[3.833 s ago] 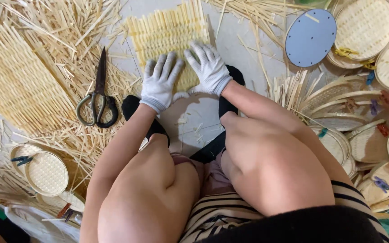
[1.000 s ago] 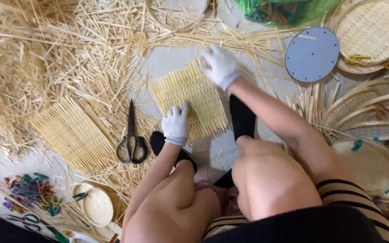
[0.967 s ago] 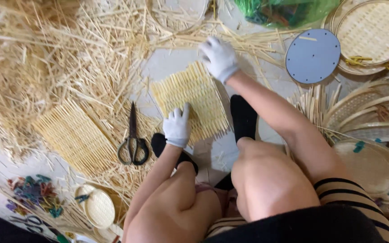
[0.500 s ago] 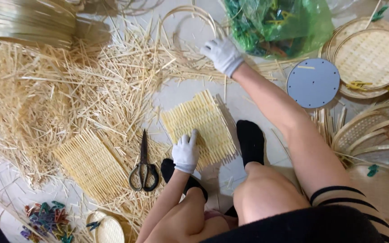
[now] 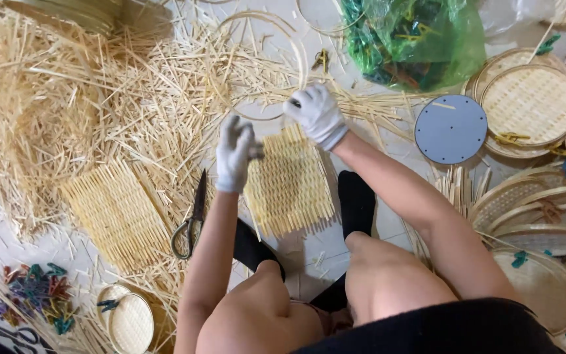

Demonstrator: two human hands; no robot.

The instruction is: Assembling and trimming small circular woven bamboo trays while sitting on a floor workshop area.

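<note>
Your right hand (image 5: 317, 115), gloved, is closed around a thin bamboo hoop (image 5: 261, 62) at its near rim, above the far edge of the woven mat (image 5: 287, 183) lying on the floor (image 5: 388, 141) between your feet. Your left hand (image 5: 234, 152), fingers curled loosely, hovers by the mat's far left corner; whether it grips anything cannot be told. Bring the hoop flat and centred over the weave. Scissors (image 5: 190, 219) lie just left of the mat.

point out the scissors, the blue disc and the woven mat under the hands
scissors (image 5: 190, 223), head view, near the pivot
blue disc (image 5: 451, 129), head view, centre of its face
woven mat (image 5: 293, 190), head view, middle of the weave
</note>
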